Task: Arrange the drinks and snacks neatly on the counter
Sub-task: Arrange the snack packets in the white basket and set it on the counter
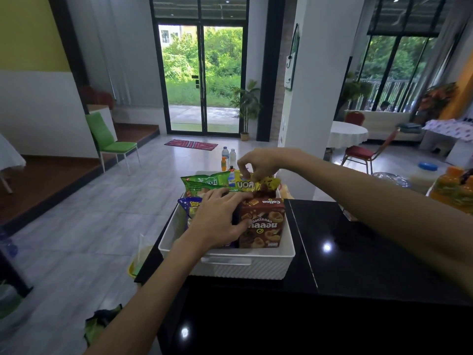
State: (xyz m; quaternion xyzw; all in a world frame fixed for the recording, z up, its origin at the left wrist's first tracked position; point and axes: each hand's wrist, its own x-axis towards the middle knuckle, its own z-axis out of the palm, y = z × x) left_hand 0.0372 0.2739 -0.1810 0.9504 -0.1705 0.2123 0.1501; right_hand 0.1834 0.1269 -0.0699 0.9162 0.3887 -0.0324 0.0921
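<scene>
Black surface (358, 265) carrying a white basket (243, 267) of snacks.
Left hand (217, 221) lies spread, grip released, on brown box (266, 224); right hand (256, 162) pinches yellow bag (247, 185).

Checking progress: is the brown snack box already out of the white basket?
No, the brown snack box stands inside the white basket.

left hand (220, 216) flat — right hand (256, 162) seemingly pinching
</scene>
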